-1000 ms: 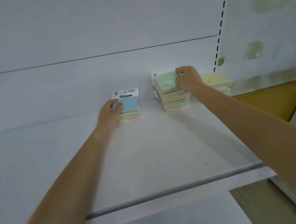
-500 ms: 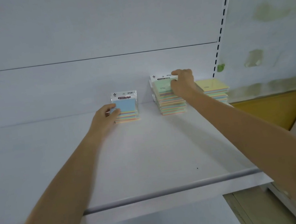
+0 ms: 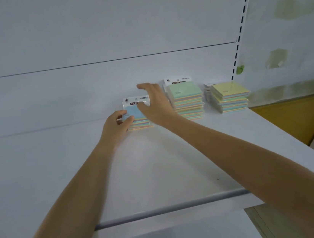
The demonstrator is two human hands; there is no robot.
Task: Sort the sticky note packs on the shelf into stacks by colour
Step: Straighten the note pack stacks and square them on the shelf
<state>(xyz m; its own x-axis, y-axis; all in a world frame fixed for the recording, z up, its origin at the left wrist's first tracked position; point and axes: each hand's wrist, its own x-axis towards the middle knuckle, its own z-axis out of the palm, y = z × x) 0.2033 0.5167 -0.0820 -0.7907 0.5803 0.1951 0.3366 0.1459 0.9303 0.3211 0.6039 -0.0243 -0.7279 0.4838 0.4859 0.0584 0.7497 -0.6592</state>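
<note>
Three stacks of sticky note packs stand in a row at the back of the shelf [image 3: 158,168], a little above the middle of the frame. The blue-topped stack [image 3: 134,112] is at the centre and is the lowest of the three. The green-topped stack [image 3: 186,99] is just right of it and the yellow-topped stack [image 3: 229,97] is further right, near the slotted upright [image 3: 240,34]. The sides of all three show mixed colour bands, so I cannot tell how pure each one is below its top pack.

The left hand [image 3: 116,127] grips the near-left corner of the blue-topped stack, thumb on the top pack and the rest curled against its left edge. The right hand [image 3: 155,105] is spread wide and holds nothing. Its fingers [image 3: 143,86] reach up and left over the right side of the blue-topped stack, and the thumb lies on or just over the top pack; which of the two is not clear. The back of this hand hides the gap between the blue and green stacks.

The blue top pack lies directly under and left of the open right hand. Its printed header card points toward the back panel, so its long axis runs up the frame. Both hands are at this stack, the left bracing it. The right seems the one free to close across the pack's width, probably to square it up or lift it
</note>
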